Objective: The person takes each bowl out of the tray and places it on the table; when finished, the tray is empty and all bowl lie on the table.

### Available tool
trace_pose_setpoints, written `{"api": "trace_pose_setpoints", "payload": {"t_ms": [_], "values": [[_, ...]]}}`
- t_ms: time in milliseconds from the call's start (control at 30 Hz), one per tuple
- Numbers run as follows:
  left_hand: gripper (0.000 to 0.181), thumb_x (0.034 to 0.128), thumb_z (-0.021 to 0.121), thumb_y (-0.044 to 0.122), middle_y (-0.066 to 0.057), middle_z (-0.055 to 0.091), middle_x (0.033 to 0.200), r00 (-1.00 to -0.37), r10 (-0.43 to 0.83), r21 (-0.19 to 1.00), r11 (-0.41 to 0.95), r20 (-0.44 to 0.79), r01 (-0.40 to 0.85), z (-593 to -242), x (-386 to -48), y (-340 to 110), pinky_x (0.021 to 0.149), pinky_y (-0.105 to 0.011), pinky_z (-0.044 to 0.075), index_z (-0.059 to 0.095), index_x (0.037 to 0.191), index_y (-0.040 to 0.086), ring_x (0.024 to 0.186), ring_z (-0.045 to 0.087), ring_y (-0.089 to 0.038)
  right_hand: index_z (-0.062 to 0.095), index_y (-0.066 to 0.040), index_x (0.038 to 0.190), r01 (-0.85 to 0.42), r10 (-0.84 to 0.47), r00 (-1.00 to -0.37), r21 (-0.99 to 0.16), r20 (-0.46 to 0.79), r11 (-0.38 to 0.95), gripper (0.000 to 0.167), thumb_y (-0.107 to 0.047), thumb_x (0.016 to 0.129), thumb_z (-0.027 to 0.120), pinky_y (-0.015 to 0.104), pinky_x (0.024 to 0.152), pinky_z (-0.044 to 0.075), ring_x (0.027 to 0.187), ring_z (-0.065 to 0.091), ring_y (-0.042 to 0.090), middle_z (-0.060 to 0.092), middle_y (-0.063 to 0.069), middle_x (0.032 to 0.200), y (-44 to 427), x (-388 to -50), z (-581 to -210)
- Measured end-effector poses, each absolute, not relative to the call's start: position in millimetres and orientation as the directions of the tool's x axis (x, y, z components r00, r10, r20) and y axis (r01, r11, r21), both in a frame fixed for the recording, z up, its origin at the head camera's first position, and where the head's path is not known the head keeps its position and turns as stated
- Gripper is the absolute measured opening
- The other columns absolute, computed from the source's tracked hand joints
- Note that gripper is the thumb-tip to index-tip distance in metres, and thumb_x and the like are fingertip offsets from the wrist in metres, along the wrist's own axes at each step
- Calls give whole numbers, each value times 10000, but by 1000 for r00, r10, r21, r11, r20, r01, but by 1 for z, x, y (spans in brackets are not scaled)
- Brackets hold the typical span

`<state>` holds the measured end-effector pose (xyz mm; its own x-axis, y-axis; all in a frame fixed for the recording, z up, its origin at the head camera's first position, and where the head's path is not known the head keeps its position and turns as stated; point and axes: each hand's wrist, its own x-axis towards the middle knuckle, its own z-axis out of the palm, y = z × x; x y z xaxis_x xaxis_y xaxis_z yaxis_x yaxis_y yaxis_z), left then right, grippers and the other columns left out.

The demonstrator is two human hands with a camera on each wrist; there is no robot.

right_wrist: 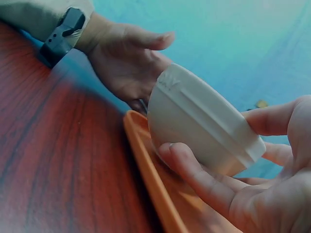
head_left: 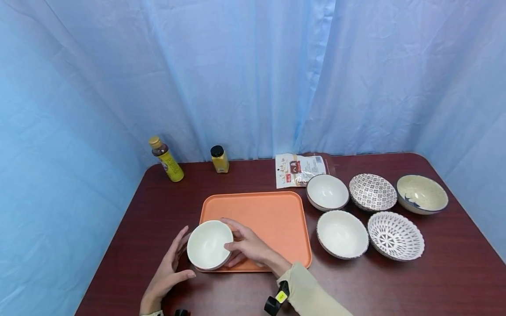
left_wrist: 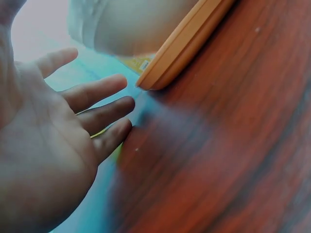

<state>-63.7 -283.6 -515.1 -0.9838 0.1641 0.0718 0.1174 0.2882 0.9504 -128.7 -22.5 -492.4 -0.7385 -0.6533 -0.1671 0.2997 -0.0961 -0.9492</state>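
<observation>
A plain white bowl (head_left: 208, 245) is gripped at its right side by my right hand (head_left: 249, 245), the thumb at the rim and fingers around the outside. It is over the front left corner of the orange tray (head_left: 257, 206). In the right wrist view the bowl (right_wrist: 194, 121) is tilted and shows a raised band below its rim. My left hand (head_left: 168, 272) is just left of the bowl with its fingers spread. In the left wrist view that hand (left_wrist: 53, 131) has an empty palm, and its fingers are apart from the bowl (left_wrist: 141, 24).
Right of the tray stand several bowls: two white ones (head_left: 327, 192) (head_left: 342, 234), two patterned ones (head_left: 373, 192) (head_left: 395, 235) and a cream one (head_left: 422, 193). Along the back are a yellow-labelled bottle (head_left: 170, 164), a black-capped jar (head_left: 219, 160) and a white packet (head_left: 294, 170). Blue curtains (head_left: 237, 79) surround the table.
</observation>
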Motion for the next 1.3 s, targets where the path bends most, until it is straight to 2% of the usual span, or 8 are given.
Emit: {"api": "trace_pose_setpoints", "payload": {"t_ms": [200,533,600,667,767,800,1133,1300], "values": [[980,791,762,7,-224,409,1558,-988,116,930,341,102,136,-515,-64,-280,1055,-51,288,245,1604,188,1368,375,134,266,-179,1597,288,-624,-766,-950,-154,-119,733,-25,948,571,468,691,606,763,722,227,468,312,1458,-1,-130,-481],[904,797,842,191,-146,447,1554,-992,34,838,531,125,124,-518,-64,-277,1017,20,197,359,1559,133,1332,306,209,198,-149,1613,250,-570,-811,-959,-131,-136,741,-50,966,547,478,717,605,770,736,232,408,355,1483,40,-130,-463],[909,793,850,257,-135,427,1572,-995,23,806,584,97,92,-518,-65,-276,1115,-103,243,368,1555,150,1426,316,77,183,-143,1615,246,-563,-817,-958,-125,-145,745,-53,970,545,477,718,605,767,738,230,380,365,1498,48,-131,-460],[912,785,852,314,-152,396,1589,-998,20,780,623,58,58,-518,-65,-275,1205,-322,254,378,1551,170,1504,305,-131,173,-144,1617,245,-555,-823,-957,-120,-156,749,-56,974,547,468,718,606,770,740,233,354,371,1513,57,-132,-457],[910,775,852,345,-211,382,1583,-998,40,743,666,50,64,-520,-66,-274,1127,-685,179,397,1541,162,1489,259,-462,162,-137,1618,242,-541,-833,-954,-112,-175,755,-57,976,551,456,722,607,821,735,225,312,382,1527,72,-132,-454],[903,771,853,346,-226,387,1575,-997,47,738,671,57,74,-521,-66,-273,1111,-729,139,408,1535,161,1483,245,-490,157,-134,1618,238,-534,-838,-955,-110,-176,756,-58,978,551,448,721,608,845,732,220,303,381,1531,77,-132,-453],[842,777,838,380,-237,368,1579,-992,88,670,731,91,127,-524,-69,-269,1041,-780,27,466,1501,163,1479,205,-499,158,-107,1606,174,-441,-896,-958,-59,-226,741,-5,975,531,445,711,607,880,735,203,246,398,1529,123,-128,-438],[848,793,821,400,-227,345,1596,-994,93,665,739,61,110,-523,-69,-268,1055,-773,18,444,1518,176,1489,189,-491,163,-142,1612,127,-412,-911,-961,-14,-247,729,-6,991,521,479,727,603,878,754,234,477,289,1360,144,-124,-432]]}}
